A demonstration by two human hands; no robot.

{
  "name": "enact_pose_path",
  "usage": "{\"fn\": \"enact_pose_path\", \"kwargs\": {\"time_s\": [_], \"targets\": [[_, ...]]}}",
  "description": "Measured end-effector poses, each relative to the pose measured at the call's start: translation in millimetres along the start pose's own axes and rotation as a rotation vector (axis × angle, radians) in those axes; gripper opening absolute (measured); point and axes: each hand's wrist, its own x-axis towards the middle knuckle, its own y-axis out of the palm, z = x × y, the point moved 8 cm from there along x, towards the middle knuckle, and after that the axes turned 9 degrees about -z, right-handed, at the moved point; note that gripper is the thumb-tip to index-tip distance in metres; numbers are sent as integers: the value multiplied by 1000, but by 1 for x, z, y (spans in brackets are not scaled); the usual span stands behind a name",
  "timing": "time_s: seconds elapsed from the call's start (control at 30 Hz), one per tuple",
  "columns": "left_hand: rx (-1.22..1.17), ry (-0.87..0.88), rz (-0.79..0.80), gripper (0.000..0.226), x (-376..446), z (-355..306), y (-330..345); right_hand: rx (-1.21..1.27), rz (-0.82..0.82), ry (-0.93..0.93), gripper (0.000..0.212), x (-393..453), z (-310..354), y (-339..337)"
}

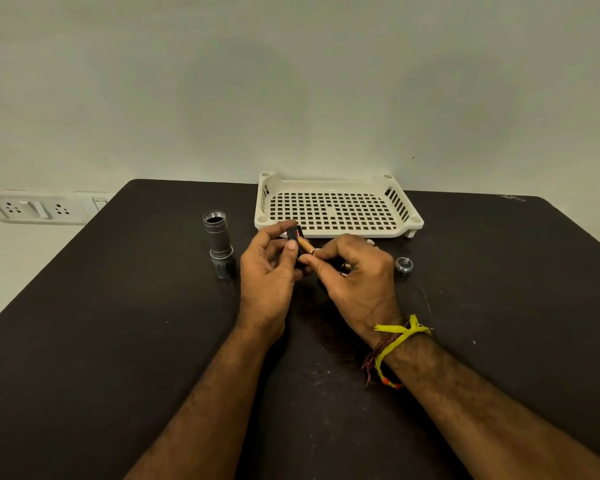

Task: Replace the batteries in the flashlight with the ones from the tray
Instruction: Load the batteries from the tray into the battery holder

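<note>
Dark table (118,341), copper battery (305,244) label unreadable

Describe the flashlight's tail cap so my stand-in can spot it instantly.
Start at the white perforated tray at the back of the dark table. Just in front of its right corner, beyond the right hand, lies the tail cap. It is a small, round, silvery disc, far shorter than the upright flashlight body opposite.

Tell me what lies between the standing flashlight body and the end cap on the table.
In the head view, both hands: the left hand grips a black battery holder, the right hand pinches a battery, between the flashlight body and end cap.
</note>
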Motion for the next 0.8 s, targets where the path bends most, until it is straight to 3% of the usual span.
{"fn": "enact_pose_path", "kwargs": {"time_s": [0.5, 0.6, 0.73, 0.8], "targets": [[-84, -80, -12, 24, 3, 6, -4, 41, 199, 9, 5, -1, -1, 15], [-54, -9, -15, 25, 1, 3, -1, 27, 34, 52, 7, 5, -9, -2], [21, 73, -89, 31, 2, 2, -5, 121, -319, 411, 13, 7, -53, -33], [38, 74, -121, 39, 4, 4, -10, 140, -416, 521, 14, 5, -70, -41]]}}
